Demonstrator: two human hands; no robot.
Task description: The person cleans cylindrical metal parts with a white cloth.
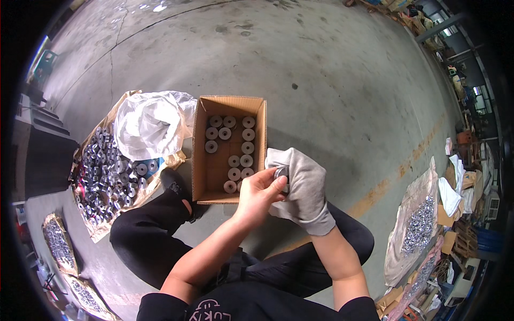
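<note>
In front of me, just right of the cardboard box, my left hand (256, 197) pinches a small round metal part (280, 173) between thumb and fingers. A grey cloth (300, 182) covers my right hand (316, 208) down to the wrist, so its fingers are hidden. The cloth is bunched against the metal part's right side. Inside the open cardboard box (197, 176), several round metal parts (248, 134) with centre holes sit in rows along the left, right and near sides.
Left of the box, a sheet (99, 231) bears a heap of metal parts (107, 179) beside a white plastic bag (152, 125). My crossed legs (150, 235) lie close in front. To the right, another sheet (396, 262) holds small shiny pieces (418, 227), with clutter beyond.
</note>
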